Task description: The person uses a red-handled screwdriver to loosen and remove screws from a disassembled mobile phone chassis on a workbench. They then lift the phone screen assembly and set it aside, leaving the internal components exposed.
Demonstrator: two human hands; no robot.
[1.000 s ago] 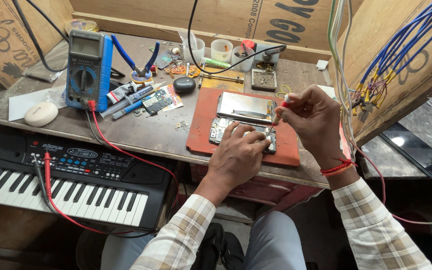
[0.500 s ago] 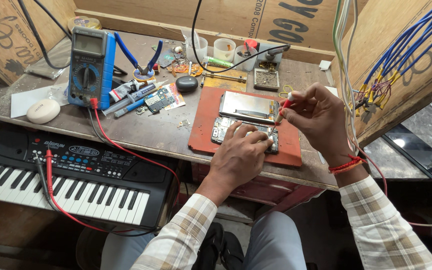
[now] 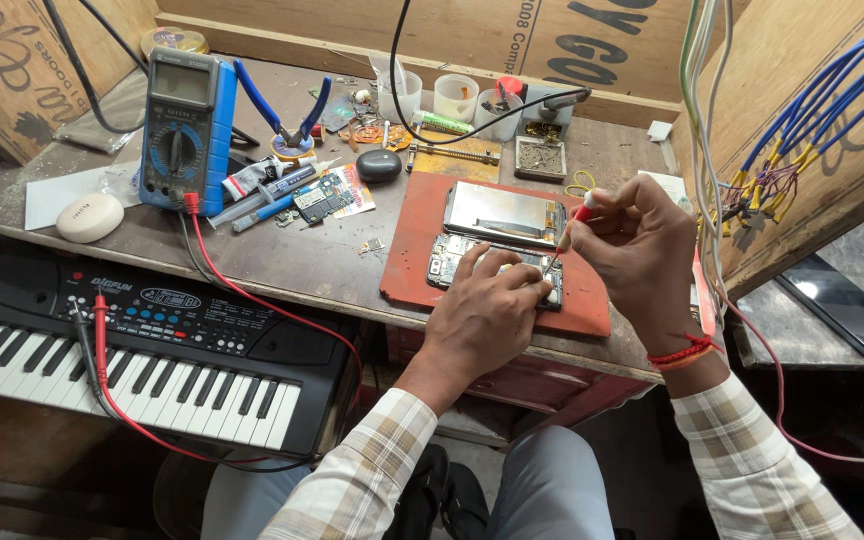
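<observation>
At the lower left of the frame a black electronic keyboard with white keys (image 3: 122, 350) sits below the worn brown wooden bench top (image 3: 282, 255), red and black test leads (image 3: 242, 295) trailing across it from the blue-cased digital multimeter (image 3: 184, 130) in the upper left. Beside the meter lie blue-handled pliers (image 3: 287, 110), a white oval case (image 3: 90, 217), and a scatter of small parts and tubes.

At centre, on a flat red rubber work mat (image 3: 412, 260), lies the opened smartphone with its circuit board exposed (image 3: 462, 262), and just above it the phone's separated silvery screen panel (image 3: 504, 213).

The left hand (image 3: 482, 315) lies flat on the opened phone, fingers spread, pinning it to the mat. The right hand (image 3: 642, 250) is closed narrow around a slim red-handled screwdriver (image 3: 570, 228), tip down at the phone's right end.

The phone looks light, stiff and thin, and its bare board seems fragile; it is probably safest taken by its long side edges, not the face. The screen panel looks smooth, likely slippery and breakable.

The mat's near edge runs close to the bench edge, so little room lies toward the person. The freest bench surface is left of the mat. To the right, hanging blue and white wires (image 3: 752, 170) crowd the wooden side wall (image 3: 822, 60).
</observation>
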